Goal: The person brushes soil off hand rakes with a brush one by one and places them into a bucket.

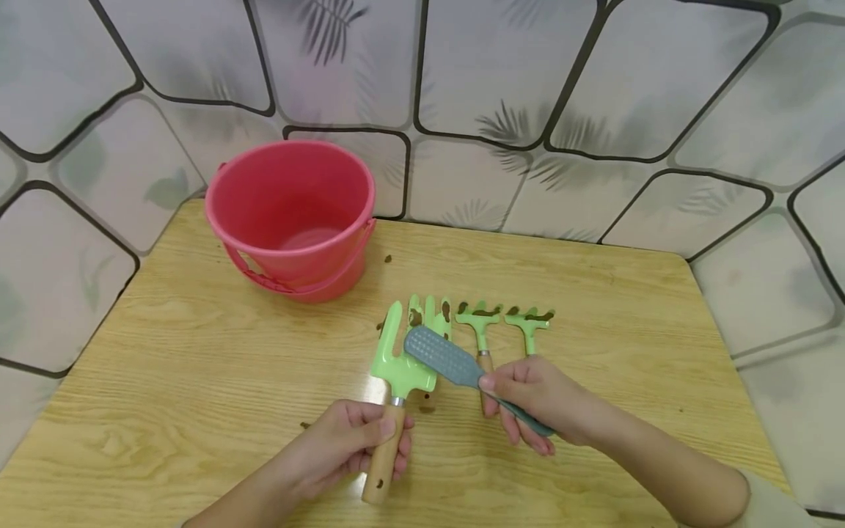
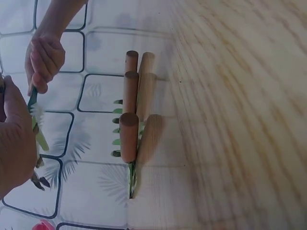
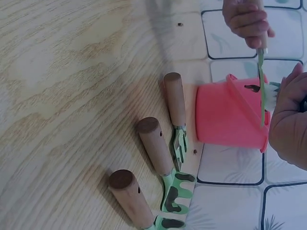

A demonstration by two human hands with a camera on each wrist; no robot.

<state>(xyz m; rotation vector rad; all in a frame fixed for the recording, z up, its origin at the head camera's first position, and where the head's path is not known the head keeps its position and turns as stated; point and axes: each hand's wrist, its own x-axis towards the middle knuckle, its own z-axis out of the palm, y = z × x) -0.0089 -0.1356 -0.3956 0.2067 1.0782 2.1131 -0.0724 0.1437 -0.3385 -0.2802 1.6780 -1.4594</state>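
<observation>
My left hand (image 1: 359,444) grips the wooden handle of a green garden fork (image 1: 403,375), its head tilted up. A grey brush (image 1: 444,356) is in my right hand (image 1: 538,403), thumb on top of its handle. The brush head overlaps the fork's head in the head view, and its white bristles (image 3: 270,97) face the fork in the right wrist view. Beyond them a second garden fork (image 3: 179,143) and two small green rakes (image 1: 480,320) (image 1: 528,321) lie on the table. Brown dirt-like patches mark their heads.
A red bucket (image 1: 297,271) with its handle down stands at the table's back left. Brown crumbs (image 1: 427,408) dot the wooden table (image 1: 198,381). A patterned wall (image 1: 475,176) rises right behind the table's far edge.
</observation>
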